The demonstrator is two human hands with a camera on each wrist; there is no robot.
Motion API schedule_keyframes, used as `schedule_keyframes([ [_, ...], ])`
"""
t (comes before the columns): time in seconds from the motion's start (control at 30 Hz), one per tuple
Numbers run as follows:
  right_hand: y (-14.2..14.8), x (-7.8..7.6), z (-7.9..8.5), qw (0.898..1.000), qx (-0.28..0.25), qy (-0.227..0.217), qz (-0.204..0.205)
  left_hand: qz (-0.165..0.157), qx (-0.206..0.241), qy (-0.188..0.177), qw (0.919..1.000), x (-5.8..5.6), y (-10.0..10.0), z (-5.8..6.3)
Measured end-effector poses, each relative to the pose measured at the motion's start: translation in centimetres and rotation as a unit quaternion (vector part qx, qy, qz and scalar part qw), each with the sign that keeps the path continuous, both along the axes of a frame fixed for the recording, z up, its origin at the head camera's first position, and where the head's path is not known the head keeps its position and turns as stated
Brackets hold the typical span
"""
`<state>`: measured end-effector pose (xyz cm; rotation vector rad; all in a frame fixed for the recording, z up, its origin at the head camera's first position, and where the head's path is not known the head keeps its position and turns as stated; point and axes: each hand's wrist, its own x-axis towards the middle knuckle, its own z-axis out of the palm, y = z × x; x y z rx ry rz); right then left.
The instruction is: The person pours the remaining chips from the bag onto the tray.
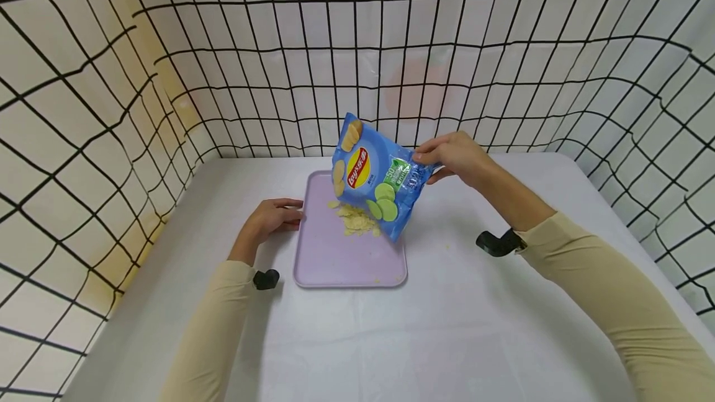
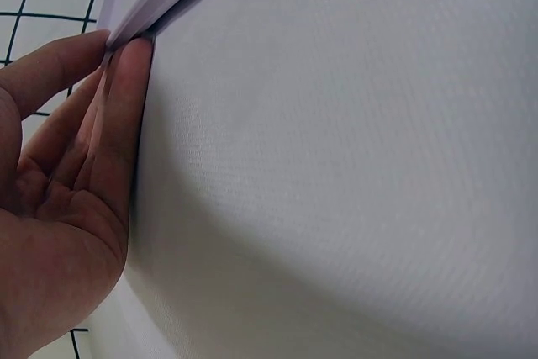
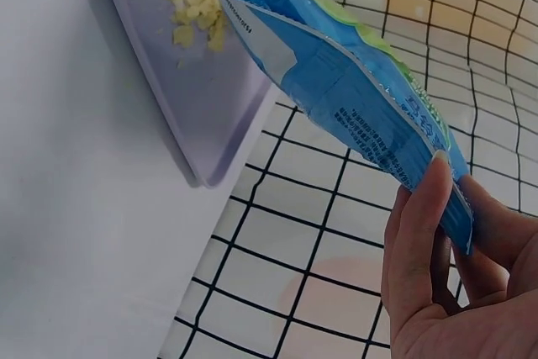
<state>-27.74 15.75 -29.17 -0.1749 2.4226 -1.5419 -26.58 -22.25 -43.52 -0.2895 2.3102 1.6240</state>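
A blue bag of potato chips (image 1: 371, 185) hangs tilted over a pale purple tray (image 1: 341, 265). My right hand (image 1: 455, 157) pinches the bag by its right end, the thumb on one face and fingers on the other in the right wrist view. Below the bag, a small pile of yellow chips (image 1: 356, 222) lies on the tray, partly covered by the bag in the head view. At the tray's left edge is my left hand (image 1: 272, 218); the left wrist view shows its thumb and fingertips gripping the rim (image 2: 134, 27).
The tray lies on a table with a white cloth (image 1: 447, 327). A white backdrop with a black grid (image 1: 380, 67) rises behind the table and at both sides. A few crumbs (image 1: 377, 281) lie near the tray's front edge.
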Motion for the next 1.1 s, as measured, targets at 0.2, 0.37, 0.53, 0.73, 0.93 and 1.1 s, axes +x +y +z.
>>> schedule_keyframes([
  [0.2, 0.0, 0.0, 0.4, 1.000, -0.003, -0.008, -0.001, -0.001, -0.001, -0.002, 1.0000, 0.0, 0.1, -0.1],
  [0.37, 0.0, -0.1, 1.1, 1.000, -0.022, 0.016, -0.017, 0.004, -0.001, -0.004, 1.0000, -0.1, 0.1, -0.1],
  [0.53, -0.3, -0.2, 0.7, 1.000, -0.002, 0.005, -0.008, 0.000, -0.002, -0.005, 1.0000, 0.3, 0.2, 0.5],
  [0.73, -0.2, -0.3, 0.4, 1.000, 0.002, -0.002, -0.003, 0.001, -0.004, -0.005, 1.0000, 0.3, 0.3, 0.5],
  [0.93, -0.1, -0.2, 0.6, 1.000, -0.004, -0.008, -0.003, -0.001, -0.006, 0.000, 1.0000, 0.1, 0.0, 0.2],
  [1.1, -0.2, -0.2, 0.6, 1.000, -0.006, -0.011, 0.000, -0.005, -0.006, 0.002, 1.0000, 0.1, 0.0, 0.2],
])
